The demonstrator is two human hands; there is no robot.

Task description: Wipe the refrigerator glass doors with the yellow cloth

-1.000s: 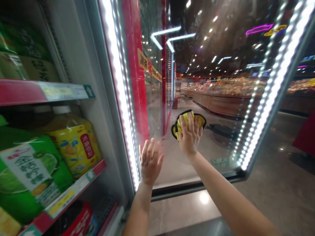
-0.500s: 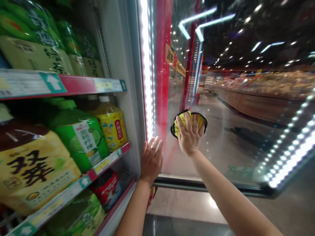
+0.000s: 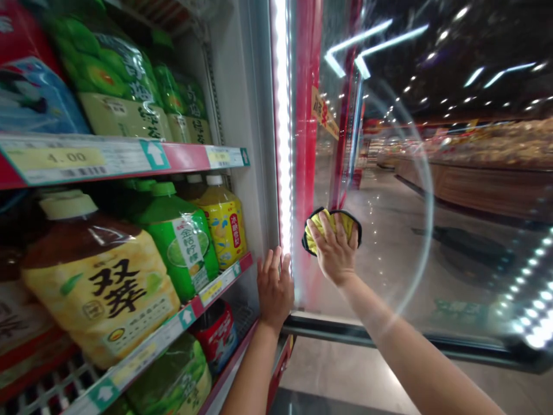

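Observation:
My right hand (image 3: 336,245) lies spread over a yellow cloth (image 3: 322,222) with a black edge and holds it flat against the glass door (image 3: 389,271). The door stands swung out from a drinks fridge. To the left, my left hand (image 3: 275,291) is raised with fingers stretched out and nothing in it. It is by the lower end of the bright light strip (image 3: 283,138), at the fridge's side wall; whether its fingertips touch there I cannot tell. A yellow-labelled bottle (image 3: 224,225) stands on the shelf nearest to it.
Shelves at left carry large drink bottles, among them a brown tea bottle (image 3: 116,282) and a green bottle (image 3: 185,242). A price rail (image 3: 185,157) runs along the upper shelf. The door's dark bottom frame (image 3: 432,343) sits above the floor. Through the glass a long wooden display counter (image 3: 484,184) shows.
My view has turned left, so more of the shelves shows. The right hand and cloth have slid slightly left and down on the glass. The left hand stays near the light strip.

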